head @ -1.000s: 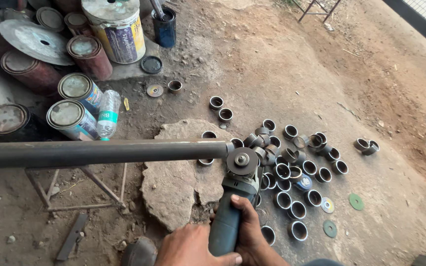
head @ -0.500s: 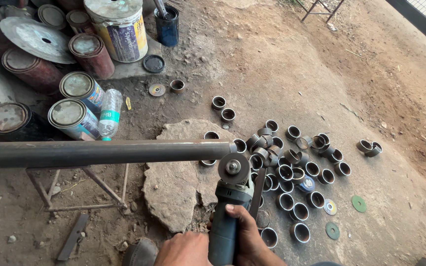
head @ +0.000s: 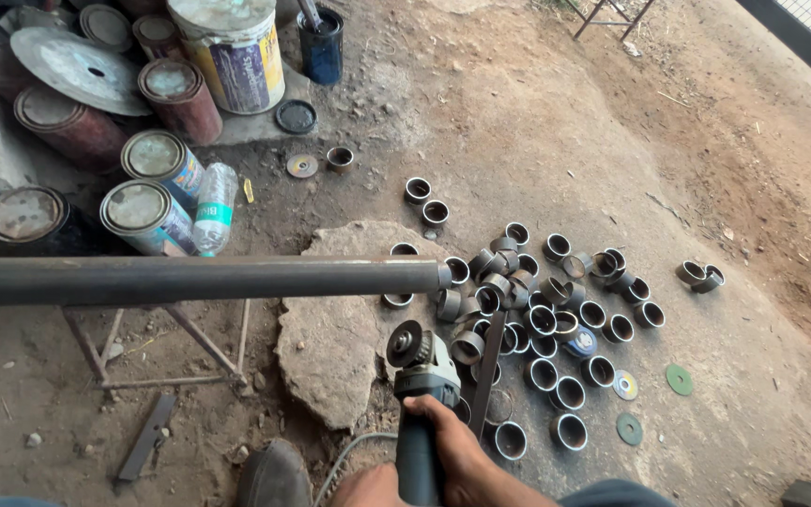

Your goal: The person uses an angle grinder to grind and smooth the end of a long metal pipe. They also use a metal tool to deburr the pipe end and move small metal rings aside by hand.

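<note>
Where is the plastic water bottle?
In the head view, upper left: the plastic bottle lies on the ground beside a paint can, just beyond the long steel pipe.

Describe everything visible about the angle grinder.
The angle grinder has a grey-blue body with a darker round head at its far end, pointing up toward the long metal pipe without touching it. A hand grips its handle from the right. A pale cable trails from its rear, above bare ground.

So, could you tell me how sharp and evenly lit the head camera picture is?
Head view: even daylight, soft shadows, no blur. The long pipe bows slightly near the frame edge, a sign of wide-lens distortion. The angle grinder in the right hand is sharp. The cut rings show small glints.
</note>
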